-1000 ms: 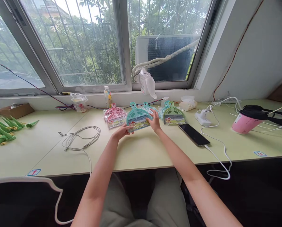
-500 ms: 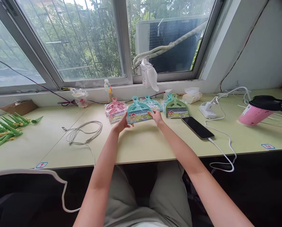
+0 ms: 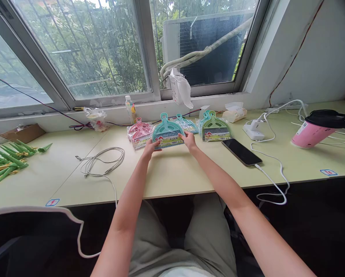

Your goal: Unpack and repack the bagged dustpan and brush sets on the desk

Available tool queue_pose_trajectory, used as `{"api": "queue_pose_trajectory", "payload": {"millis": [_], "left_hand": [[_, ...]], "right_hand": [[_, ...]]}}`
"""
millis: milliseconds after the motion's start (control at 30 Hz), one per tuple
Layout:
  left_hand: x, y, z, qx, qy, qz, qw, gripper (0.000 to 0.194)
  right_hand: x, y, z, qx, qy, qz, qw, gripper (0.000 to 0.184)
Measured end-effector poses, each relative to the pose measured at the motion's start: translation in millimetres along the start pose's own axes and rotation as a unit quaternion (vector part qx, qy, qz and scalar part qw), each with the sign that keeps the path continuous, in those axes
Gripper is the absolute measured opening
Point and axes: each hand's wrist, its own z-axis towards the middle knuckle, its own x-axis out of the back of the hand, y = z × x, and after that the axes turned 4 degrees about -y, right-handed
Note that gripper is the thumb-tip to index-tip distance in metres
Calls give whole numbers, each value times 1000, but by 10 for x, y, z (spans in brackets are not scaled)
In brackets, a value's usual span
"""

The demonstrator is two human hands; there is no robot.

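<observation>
Both hands hold a teal mini dustpan-and-brush set (image 3: 167, 132) in clear wrap, just above the pale green table (image 3: 175, 173). My left hand (image 3: 148, 148) pinches its lower left corner. My right hand (image 3: 188, 141) grips its lower right corner. To its left lies a pile of pink sets (image 3: 139, 134). Behind it lies another teal set (image 3: 186, 124), partly hidden. To the right lies a green set (image 3: 215, 129) on top of a teal one.
A black phone (image 3: 241, 152) on a white cable lies right of the sets, near a white power strip (image 3: 253, 132) and a pink device (image 3: 311, 132). A coiled white cable (image 3: 101, 163) lies left. Green plastic cones (image 3: 7, 157) sit far left. A small bottle (image 3: 130, 109) stands on the sill.
The teal set moved slightly away from me toward the other sets, both hands still on it. The camera tilted, shifting the scene upward a little.
</observation>
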Motion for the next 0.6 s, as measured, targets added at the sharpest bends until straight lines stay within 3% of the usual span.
{"api": "queue_pose_trajectory", "payload": {"millis": [233, 300, 400, 500, 600], "left_hand": [[-11, -23, 68, -14, 48, 5, 999, 39], [23, -42, 77, -30, 69, 2, 997, 39], [35, -58, 91, -43, 85, -16, 995, 39], [-109, -47, 144, -27, 84, -31, 996, 37], [-407, -29, 270, -13, 47, -13, 999, 36]], "right_hand": [[-38, 46, -16, -42, 12, -38, 998, 46], [-6, 31, -17, -37, 65, -41, 996, 46], [131, -48, -3, 39, 189, -68, 979, 39], [291, -163, 4, 107, 262, -99, 954, 40], [342, -251, -20, 136, 267, -110, 948, 45]]}}
